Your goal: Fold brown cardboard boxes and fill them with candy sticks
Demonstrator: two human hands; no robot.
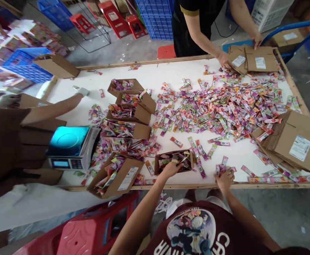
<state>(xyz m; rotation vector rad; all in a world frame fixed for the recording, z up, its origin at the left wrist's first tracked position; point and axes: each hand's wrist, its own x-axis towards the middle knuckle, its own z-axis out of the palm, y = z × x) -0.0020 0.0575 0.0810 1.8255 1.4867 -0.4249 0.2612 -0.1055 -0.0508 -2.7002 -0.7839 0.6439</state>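
My left hand [171, 168] reaches over the near side of a small open cardboard box [157, 165]. Its thumb is spread and its fingers, partly hidden, rest on small stick packets [183, 156] inside. Near the table's front edge, my right hand [225, 179] curls over a little bunch of pink and purple stick packets [220, 169]. Loose packets [199, 147] lie between the two hands. A large mixed heap of packets [224, 106] spreads across the table beyond them.
Several packet-filled boxes [141, 131] stand left of mine, beside a digital scale [70, 141]. Flattened cartons [304, 141] are stacked at right. A co-worker's hands [224, 60] touch cartons [261, 60] at the far side. Another person's gloved hand [83, 91] reaches in from the left.
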